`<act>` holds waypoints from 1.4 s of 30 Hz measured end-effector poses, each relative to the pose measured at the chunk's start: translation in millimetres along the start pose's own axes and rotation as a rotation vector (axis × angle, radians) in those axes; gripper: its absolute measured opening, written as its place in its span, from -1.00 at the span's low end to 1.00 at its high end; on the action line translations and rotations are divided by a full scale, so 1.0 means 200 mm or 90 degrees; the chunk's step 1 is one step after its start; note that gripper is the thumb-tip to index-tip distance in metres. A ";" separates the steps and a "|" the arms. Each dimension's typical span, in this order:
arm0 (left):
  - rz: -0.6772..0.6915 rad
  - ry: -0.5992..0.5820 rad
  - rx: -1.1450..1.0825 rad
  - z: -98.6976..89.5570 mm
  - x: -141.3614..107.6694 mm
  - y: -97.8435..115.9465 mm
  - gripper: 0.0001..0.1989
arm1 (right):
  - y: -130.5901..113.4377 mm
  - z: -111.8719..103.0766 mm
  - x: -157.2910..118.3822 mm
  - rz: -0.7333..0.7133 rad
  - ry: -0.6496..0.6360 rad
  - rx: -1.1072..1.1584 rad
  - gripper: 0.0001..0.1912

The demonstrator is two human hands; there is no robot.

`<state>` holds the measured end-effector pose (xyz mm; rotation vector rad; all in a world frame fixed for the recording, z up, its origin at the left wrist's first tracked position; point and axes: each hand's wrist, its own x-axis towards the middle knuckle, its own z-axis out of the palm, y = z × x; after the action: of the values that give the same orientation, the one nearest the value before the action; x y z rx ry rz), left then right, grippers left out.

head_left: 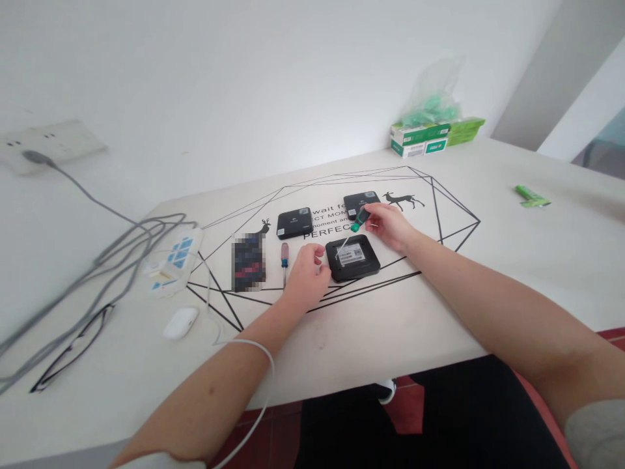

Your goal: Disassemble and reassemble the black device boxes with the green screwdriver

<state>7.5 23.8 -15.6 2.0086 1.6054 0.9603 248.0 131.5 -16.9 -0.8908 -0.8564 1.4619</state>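
My right hand (pixel 388 227) is closed around the green and black handle of a screwdriver (pixel 360 218). Its thin shaft slants down to the upper left corner of a flat black box (pixel 359 270), which lies with a white label facing up. Curled at that box's left edge, my left hand (pixel 307 277) has its thumb and forefinger against the side; its other fingers are partly hidden. A second screwdriver (pixel 284 255), with a reddish and blue handle, lies left of my left hand. Behind are two similar black boxes, one at the left (pixel 294 223) and one partly behind my right hand (pixel 359 203).
A blurred-out dark item (pixel 249 262) lies at the left. Farther left are a white earbud case (pixel 180 323), a power strip (pixel 176 264), grey cables (pixel 122 260) and glasses (pixel 73 348). Green and white cartons (pixel 420 138) stand by the wall; a green packet (pixel 532 196) lies right.
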 end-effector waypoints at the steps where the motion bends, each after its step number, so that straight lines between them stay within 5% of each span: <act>1: 0.020 0.000 -0.005 0.00 0.00 0.00 -0.68 | 0.00 0.00 0.00 0.000 -0.007 -0.002 -0.74; 7: 0.106 -0.003 -0.004 0.02 0.01 -0.05 -0.75 | 0.00 0.01 -0.02 -0.021 -0.052 -0.037 -0.82; 42: 0.052 -0.050 0.013 0.02 0.01 -0.02 -0.90 | -0.01 0.00 -0.03 -0.028 -0.058 -0.042 -0.86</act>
<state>8.6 27.4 -20.1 2.1137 1.5084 0.8848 248.1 125.4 -15.3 -0.8532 -0.9913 1.4521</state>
